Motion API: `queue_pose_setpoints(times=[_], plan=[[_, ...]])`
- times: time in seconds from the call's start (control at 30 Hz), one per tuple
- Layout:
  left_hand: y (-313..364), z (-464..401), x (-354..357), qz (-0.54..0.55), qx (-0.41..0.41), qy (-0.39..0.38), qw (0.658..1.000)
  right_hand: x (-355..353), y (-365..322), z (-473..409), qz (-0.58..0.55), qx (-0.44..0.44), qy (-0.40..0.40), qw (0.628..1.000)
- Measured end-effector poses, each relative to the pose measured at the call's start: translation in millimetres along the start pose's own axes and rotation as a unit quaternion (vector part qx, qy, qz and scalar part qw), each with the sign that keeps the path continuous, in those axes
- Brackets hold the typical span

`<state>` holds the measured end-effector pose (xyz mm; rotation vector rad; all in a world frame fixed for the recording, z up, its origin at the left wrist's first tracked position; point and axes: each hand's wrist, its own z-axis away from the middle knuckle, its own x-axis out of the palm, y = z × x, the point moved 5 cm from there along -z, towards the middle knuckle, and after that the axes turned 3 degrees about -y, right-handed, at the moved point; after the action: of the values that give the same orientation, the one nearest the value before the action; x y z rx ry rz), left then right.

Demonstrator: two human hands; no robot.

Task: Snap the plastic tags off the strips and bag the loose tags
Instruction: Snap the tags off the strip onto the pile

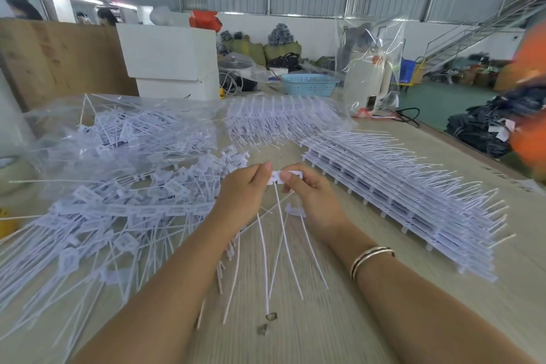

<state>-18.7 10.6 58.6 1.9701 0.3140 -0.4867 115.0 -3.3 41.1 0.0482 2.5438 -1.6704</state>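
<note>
A short white strip piece of joined tags (277, 177) is held above the table between both hands. My left hand (242, 189) pinches its left end and my right hand (313, 198) pinches its right end. Thin white tails hang down from it toward me. A heap of loose tags (124, 216) spreads over the table's left side. A neat stack of whole strips (399, 201) lies at the right, tails pointing away. A clear plastic bag (118, 133) holding tags lies at the back left.
More strips lie under clear plastic (283, 121) at the back centre. A blue basket (308, 84), white boxes (171, 59) and a white appliance (366, 77) stand behind. The table edge (472, 154) runs along the right. An orange blur (529, 97) fills the far right.
</note>
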Motion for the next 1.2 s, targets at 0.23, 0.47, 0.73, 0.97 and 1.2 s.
queue_pose_setpoints(times=[0.23, 0.47, 0.73, 0.97, 1.2], plan=[[0, 1, 5, 0.041, -0.002, 0.01, 0.999, 1, 2, 0, -0.088, 0.023, 0.012, 0.996], [1, 5, 7, 0.052, 0.004, 0.003, 0.999, -3, 8, -1, -0.186, 0.09, 0.0, 0.978], [2, 10, 3, -0.027, 0.035, -0.005, 0.999, -7, 14, 1, 0.025, 0.148, 0.051, 0.987], [3, 10, 8, -0.165, 0.046, -0.022, 0.985, 1, -3, 7, 0.171, 0.08, 0.044, 0.981], [3, 6, -9, -0.278, 0.069, -0.016, 0.958, -4, -4, 3, -0.008, 0.063, 0.02, 0.998]])
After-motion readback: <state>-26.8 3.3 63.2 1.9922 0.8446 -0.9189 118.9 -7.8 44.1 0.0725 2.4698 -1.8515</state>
